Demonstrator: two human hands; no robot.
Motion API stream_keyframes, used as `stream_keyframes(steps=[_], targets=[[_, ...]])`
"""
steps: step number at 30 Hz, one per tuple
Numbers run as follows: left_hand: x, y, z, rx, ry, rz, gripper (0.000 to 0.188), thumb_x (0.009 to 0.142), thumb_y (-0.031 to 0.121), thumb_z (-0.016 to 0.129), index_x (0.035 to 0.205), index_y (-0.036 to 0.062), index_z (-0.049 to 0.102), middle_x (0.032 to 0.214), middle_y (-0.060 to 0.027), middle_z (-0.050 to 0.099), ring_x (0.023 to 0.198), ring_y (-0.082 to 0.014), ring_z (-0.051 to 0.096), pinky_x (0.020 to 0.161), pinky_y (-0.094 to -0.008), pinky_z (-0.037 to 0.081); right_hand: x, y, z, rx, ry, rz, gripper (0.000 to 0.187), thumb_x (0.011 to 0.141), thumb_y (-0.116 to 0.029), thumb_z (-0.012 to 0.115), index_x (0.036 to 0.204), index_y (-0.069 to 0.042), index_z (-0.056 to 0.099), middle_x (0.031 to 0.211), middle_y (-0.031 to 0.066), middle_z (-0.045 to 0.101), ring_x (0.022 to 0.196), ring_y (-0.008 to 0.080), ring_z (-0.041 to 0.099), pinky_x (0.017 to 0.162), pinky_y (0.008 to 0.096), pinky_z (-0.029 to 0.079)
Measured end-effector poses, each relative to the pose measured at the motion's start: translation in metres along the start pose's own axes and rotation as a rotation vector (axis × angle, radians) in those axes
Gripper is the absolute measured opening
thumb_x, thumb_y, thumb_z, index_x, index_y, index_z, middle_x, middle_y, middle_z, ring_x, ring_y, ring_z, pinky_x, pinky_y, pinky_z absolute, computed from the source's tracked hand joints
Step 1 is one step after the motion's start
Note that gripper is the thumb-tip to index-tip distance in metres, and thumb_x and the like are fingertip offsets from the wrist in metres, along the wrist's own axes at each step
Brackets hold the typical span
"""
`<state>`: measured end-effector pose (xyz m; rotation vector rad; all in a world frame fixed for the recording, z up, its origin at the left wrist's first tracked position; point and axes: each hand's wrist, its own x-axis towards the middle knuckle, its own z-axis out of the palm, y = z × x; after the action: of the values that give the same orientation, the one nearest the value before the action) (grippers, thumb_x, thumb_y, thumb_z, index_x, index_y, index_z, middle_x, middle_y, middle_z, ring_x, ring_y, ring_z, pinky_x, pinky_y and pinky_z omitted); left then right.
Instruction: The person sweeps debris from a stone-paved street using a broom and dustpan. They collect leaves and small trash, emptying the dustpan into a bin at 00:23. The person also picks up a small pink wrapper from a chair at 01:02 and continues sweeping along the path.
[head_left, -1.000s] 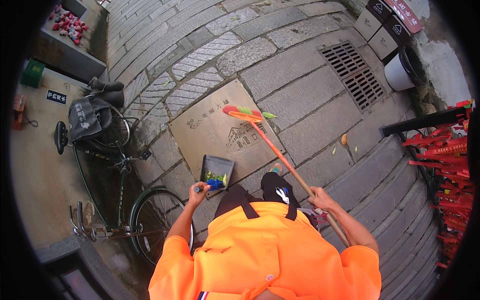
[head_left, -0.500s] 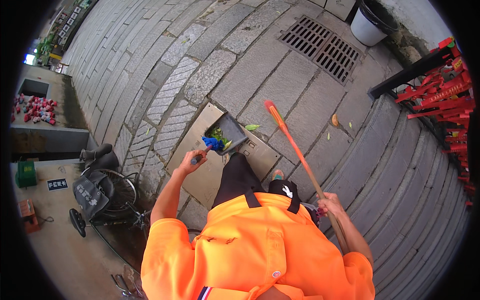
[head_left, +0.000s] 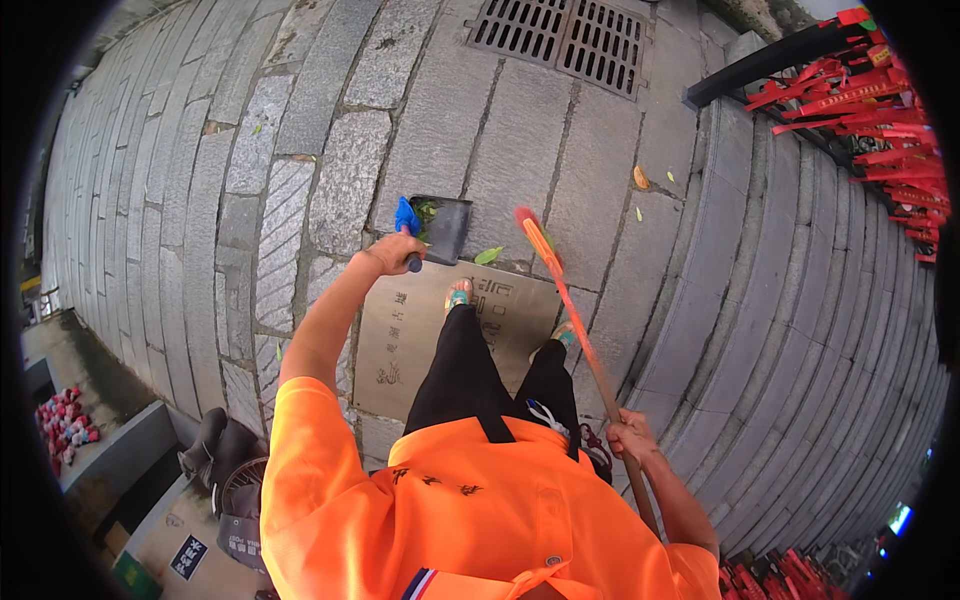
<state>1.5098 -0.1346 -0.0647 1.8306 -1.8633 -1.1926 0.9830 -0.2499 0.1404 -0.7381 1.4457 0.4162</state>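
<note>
My left hand (head_left: 396, 253) is closed round the handle of a dark dustpan (head_left: 454, 232). Green leaves (head_left: 427, 214) lie inside the pan, and a bright blue wrapping (head_left: 406, 215) shows at the handle's base. A loose green leaf (head_left: 488, 256) rests on the paving just beside the pan. Over on the right, my right hand (head_left: 632, 434) grips the long shaft of a broom (head_left: 584, 330). Its reddish-orange head points forward, a little right of the green leaf. Whether the broom tip touches the stone I cannot tell.
My feet are by an engraved metal plate (head_left: 430, 340) in the stone paving. Ahead lies a drain grate (head_left: 600, 45); stone steps (head_left: 740, 290) run along the right. Red ribbons (head_left: 890, 120) hang at a dark rail (head_left: 770, 65). An orange leaf (head_left: 640, 177) lies ahead right.
I have moved forward, with one foot now showing on the metal plate. The dustpan has gone ahead past the plate onto the stones. Both hands keep their holds.
</note>
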Motion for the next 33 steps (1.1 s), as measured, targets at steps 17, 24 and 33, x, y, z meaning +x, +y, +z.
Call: stream_keyframes(steps=[17,24,33], targets=[[0.099,-0.059,-0.042,-0.222,0.104,-0.105,0.014,0.068,0.012,0.069,0.077,0.0045,0.062,0.08,-0.011,0.064,0.082,-0.0301,0.061,0.073,-0.0354,0.048,-0.033,-0.049,0.077,0.486,-0.118,0.01,0.036,0.079,0.001,0.049,0.115,0.0,0.049,0.051,-0.0028,0.033,0.035,0.0059,0.03,0.033,0.0233,0.022],[0.138,-0.051,-0.037,-0.497,0.299,-0.383,0.023,0.079,0.026,0.067,0.084,0.004,0.067,0.077,-0.0045,0.065,0.072,-0.0138,0.058,0.071,-0.0274,0.046,-0.047,-0.047,0.021,0.605,0.009,0.067,0.035,0.077,0.003,0.05,0.112,0.001,0.049,0.051,-0.0026,0.036,0.035,0.0054,0.031,0.033,0.0226,0.022],[0.173,0.028,-0.035,-1.184,0.375,-0.561,0.035,0.086,0.034,0.058,0.097,0.0008,0.057,0.106,-0.0112,0.059,0.086,-0.0229,0.062,0.076,-0.0332,0.052,0.031,-0.112,-0.172,0.432,0.193,-0.224,0.03,0.075,0.001,0.051,0.105,0.002,0.049,0.052,-0.0008,0.04,0.035,0.0062,0.034,0.031,0.0229,0.025]])
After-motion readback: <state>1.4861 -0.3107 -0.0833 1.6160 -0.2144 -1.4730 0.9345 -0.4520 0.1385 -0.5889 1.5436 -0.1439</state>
